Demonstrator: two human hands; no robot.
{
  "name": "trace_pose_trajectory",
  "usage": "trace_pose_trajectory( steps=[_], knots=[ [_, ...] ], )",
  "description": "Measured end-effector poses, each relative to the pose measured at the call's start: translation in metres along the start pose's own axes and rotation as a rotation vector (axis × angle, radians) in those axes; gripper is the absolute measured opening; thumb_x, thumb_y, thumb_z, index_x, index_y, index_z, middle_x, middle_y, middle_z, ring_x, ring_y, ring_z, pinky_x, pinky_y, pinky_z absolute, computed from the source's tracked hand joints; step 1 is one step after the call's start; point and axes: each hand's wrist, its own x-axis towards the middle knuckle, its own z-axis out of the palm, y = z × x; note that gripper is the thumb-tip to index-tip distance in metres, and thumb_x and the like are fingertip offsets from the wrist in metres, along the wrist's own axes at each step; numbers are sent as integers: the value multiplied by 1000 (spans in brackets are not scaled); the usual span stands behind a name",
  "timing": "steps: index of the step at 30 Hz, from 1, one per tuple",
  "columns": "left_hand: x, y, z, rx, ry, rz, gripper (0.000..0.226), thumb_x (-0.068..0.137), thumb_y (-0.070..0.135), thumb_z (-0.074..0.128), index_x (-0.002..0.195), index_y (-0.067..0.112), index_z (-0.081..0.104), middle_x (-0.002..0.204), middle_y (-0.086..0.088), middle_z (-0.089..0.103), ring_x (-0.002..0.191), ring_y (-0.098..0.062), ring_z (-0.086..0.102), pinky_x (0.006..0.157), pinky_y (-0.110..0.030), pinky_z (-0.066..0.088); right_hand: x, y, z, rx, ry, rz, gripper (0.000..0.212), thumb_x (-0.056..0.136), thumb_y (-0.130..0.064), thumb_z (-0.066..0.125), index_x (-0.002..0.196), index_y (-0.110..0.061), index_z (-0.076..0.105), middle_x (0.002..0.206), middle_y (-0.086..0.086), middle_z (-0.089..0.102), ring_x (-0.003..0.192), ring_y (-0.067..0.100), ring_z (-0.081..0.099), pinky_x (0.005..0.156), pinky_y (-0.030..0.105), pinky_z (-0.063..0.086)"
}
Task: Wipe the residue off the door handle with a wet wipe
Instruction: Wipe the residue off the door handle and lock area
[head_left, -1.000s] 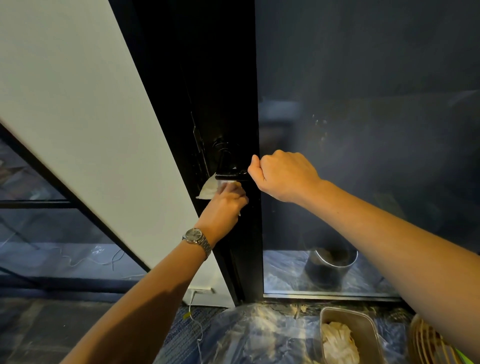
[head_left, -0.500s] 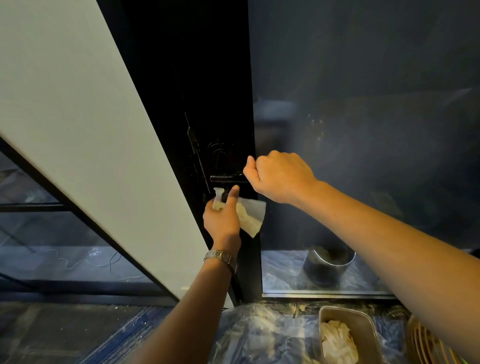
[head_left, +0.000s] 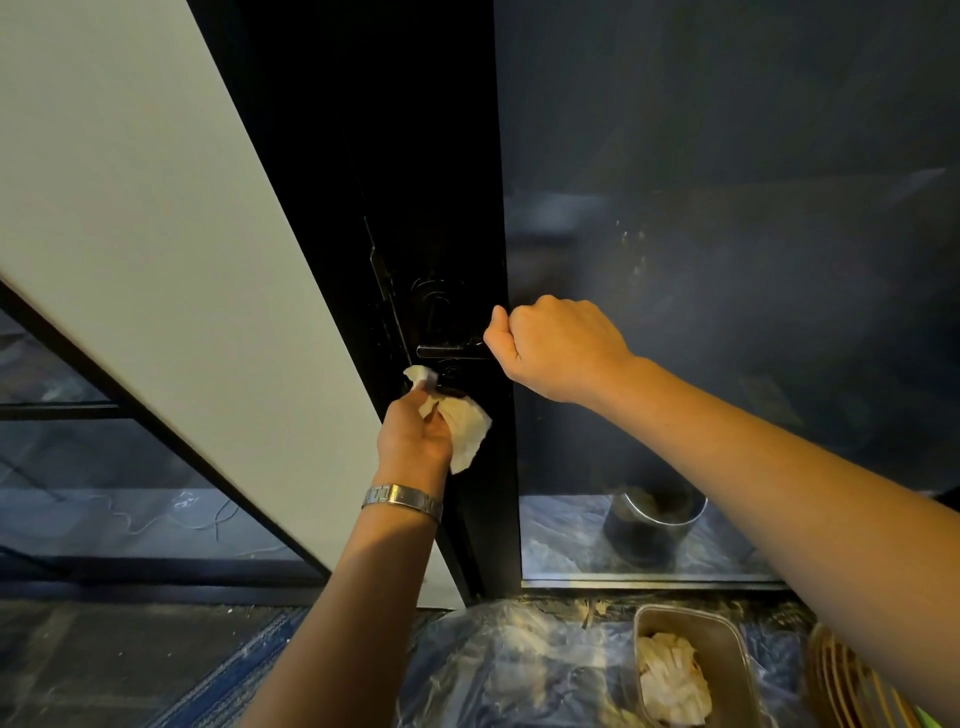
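Low on the black door frame (head_left: 457, 208), the slim, glossy black lever of the door handle (head_left: 447, 351) stuck out horizontally toward the left. The right hand (head_left: 558, 353) was closed in a fist around its inner end, knuckles up, beside the dark glass pane (head_left: 727, 260). Just below the lever, the left hand (head_left: 415, 434) pinched a crumpled, soft white wet wipe (head_left: 465, 423); one twisted corner poked up near the lever's free tip, the rest hung loose against the frame. Whether the wipe touched the lever could not be told. A metal-link watch (head_left: 402, 499) circled the left wrist. Left of the frame ran a smooth pale wall panel (head_left: 156, 234), leaving narrow room there. On the floor, wrinkled clear plastic sheeting (head_left: 519, 670) lay under a rounded rectangular metal tray (head_left: 727, 654) holding wadded used wipes (head_left: 670, 675).
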Motion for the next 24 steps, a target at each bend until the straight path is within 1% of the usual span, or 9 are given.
trace_pose_trajectory(
  steps=[2,4,6,9,13,16,18,21,24],
  knots=[
    [3,4,3,-97,20,-68,28,96,-1,30,78,10,49,71,-7,45,62,-5,57,50,-7,48,0,-1,0,7,-4,9,60,101,-29,24,47,-9,43,43,1,41,41,20,42,49,30,39],
    [5,3,7,-117,30,-157,27,98,11,30,108,2,53,97,-17,57,92,-21,60,79,-27,51,0,-1,0,14,-9,13,60,101,-29,24,47,-10,42,43,1,41,41,19,41,50,30,38],
    [-1,7,12,-113,49,-173,33,99,17,33,124,-1,46,111,-17,58,112,-27,55,91,-38,44,-1,-2,-1,10,-11,15,59,101,-29,25,47,-10,41,44,1,42,41,19,40,47,29,35],
    [0,8,8,-389,27,-182,13,87,13,59,99,9,58,86,1,58,96,-21,61,90,-33,52,-2,-3,-2,-5,-13,14,59,101,-28,26,45,-11,38,42,1,38,38,18,37,43,27,30],
    [3,6,2,-223,157,-43,17,91,3,46,80,6,58,75,-7,54,71,-17,55,60,-24,54,-2,-4,-3,-14,-24,22,60,101,-27,26,44,-11,36,40,0,36,37,19,34,43,27,28],
    [1,12,5,220,174,264,16,88,10,53,83,7,68,77,-3,61,75,-14,55,66,-18,46,-3,-4,-5,-3,-24,24,60,101,-27,26,44,-11,35,40,0,35,37,19,33,42,27,29],
    [0,13,8,435,167,440,13,86,12,57,83,3,67,74,-3,63,62,-5,51,55,-4,41,-3,-5,-5,-4,-21,21,59,101,-27,26,44,-11,35,41,1,35,37,19,33,43,27,28],
    [2,14,13,511,114,492,17,82,7,62,95,-4,63,88,-12,67,61,-1,51,55,7,37,-3,-4,-5,-13,-15,22,59,101,-27,26,45,-12,36,42,0,36,38,18,34,42,27,26],
    [4,12,14,746,141,608,14,81,4,62,92,-6,64,82,-11,63,58,-2,47,55,8,35,-3,-4,-4,-10,-14,15,59,101,-27,26,45,-12,36,42,0,36,38,17,34,42,26,25]
  ],
)
